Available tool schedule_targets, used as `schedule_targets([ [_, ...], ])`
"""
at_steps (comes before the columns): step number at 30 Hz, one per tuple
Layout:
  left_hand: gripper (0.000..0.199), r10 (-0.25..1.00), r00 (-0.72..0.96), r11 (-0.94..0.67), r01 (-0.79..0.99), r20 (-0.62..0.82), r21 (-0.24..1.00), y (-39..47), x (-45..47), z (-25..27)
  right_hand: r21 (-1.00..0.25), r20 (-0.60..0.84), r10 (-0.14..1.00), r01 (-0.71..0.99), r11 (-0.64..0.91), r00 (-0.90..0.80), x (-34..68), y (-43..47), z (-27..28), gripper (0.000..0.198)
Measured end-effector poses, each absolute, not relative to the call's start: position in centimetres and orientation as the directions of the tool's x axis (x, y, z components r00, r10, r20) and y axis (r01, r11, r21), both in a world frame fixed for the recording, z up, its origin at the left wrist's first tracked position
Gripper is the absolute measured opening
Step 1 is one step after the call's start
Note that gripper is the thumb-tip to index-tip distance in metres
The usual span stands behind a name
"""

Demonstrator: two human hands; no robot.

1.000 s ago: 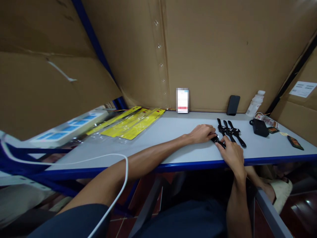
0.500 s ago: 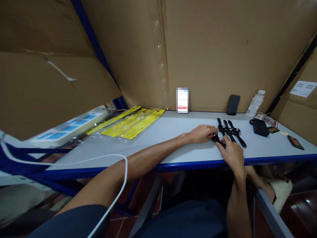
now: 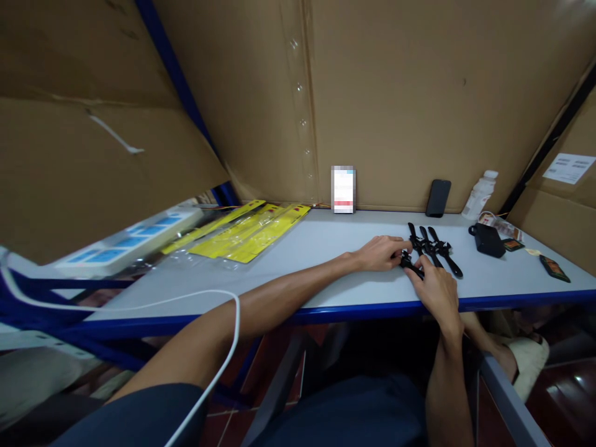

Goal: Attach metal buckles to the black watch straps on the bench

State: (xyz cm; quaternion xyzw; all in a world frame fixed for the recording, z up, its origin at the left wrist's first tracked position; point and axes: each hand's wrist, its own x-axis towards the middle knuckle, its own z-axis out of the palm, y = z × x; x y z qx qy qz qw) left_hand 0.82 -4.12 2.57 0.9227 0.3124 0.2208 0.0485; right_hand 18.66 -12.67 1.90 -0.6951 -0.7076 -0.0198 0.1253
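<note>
A white-topped table (image 3: 326,236) is stretching across the scene, with yellow packages (image 3: 251,242) lying at its far left. Three black tools (image 3: 435,248) are lying side by side toward the right. Just to their near left, the right hand (image 3: 437,288) is gripping the near end of a held black tool (image 3: 412,266), and the left hand (image 3: 382,253) is pinching its far end with curled fingers. Whether that tool is touching the tabletop, I cannot tell.
</note>
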Motion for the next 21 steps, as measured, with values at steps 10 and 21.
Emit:
schedule_targets([
  [10, 0.025, 0.523, 0.758, -0.852, 0.457, 0.390, 0.253, -3.59, 0.19, 2.70, -0.143, 0.195, 0.981, 0.989, 0.032, -0.004, 18.67, -12.63, 1.89, 0.029],
  [21, 0.012, 0.666, 0.649, -0.743, 0.618, 0.368, 0.255, -3.71, 1.11, 2.18, -0.161, 0.185, 0.983, 0.987, 0.025, 0.005, 18.62, -12.63, 1.99, 0.030],
])
